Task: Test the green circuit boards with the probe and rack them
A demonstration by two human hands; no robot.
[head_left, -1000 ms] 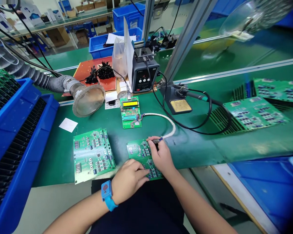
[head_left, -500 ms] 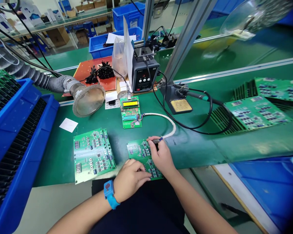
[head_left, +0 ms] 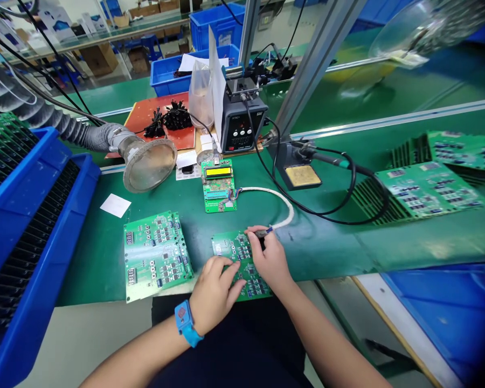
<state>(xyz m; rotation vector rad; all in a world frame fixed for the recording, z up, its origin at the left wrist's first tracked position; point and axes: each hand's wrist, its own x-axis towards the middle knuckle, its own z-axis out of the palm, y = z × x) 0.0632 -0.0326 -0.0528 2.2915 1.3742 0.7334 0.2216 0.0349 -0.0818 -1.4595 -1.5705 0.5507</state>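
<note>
**While the left hand [head_left: 214,288] lies open on a green circuit board [head_left: 236,253], the right hand [head_left: 270,258] grips a probe [head_left: 262,233]**

Inspection finds the circuit board flat on the green bench mat [head_left: 327,248], directly beneath both hands. The right hand is closed, pinching the dark probe between thumb and fingers above the board's upper edge. The exact contact point is hidden by the fingers. The left hand is not gripping anything: its fingers [head_left: 226,269] are spread and rest on the board's components, and a blue wristband [head_left: 185,323] sits on that wrist.

A white-sleeved cable [head_left: 283,215] arcs from the probe to a small tester board [head_left: 218,196] with a yellow LCD [head_left: 218,171], which lies farther up the mat. A second circuit board [head_left: 157,256] lies just left of the hands, apart from the first, with a white paper slip [head_left: 115,205] beyond it.

Behind the tester stand a soldering station [head_left: 242,126] and an iron holder with a brass sponge [head_left: 303,176]. A fume extractor hood [head_left: 147,164] hangs at the bench's back left. A blue tray of upright boards [head_left: 32,215] stands at far left, and racked boards [head_left: 428,188] sit at right.
</note>
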